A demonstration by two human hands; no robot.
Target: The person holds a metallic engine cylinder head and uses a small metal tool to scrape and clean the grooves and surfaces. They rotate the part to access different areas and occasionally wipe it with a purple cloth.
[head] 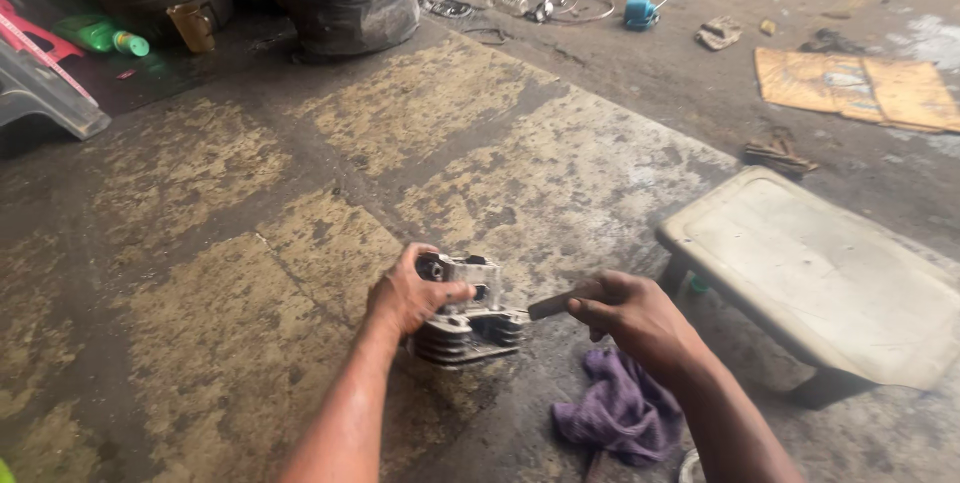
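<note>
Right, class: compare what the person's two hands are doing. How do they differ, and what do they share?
The left hand wraps over the top of a grey finned engine part, gripping it; the right hand pinches a thin flat tool. The left hand rests on the part, while the right hand stays off it and only the tool's tip reaches it. Both hands are bare and low over the stained concrete floor.

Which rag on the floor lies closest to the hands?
The purple rag, bunched directly under the right hand. The grey rag lies far off, near the blue tool.
</note>
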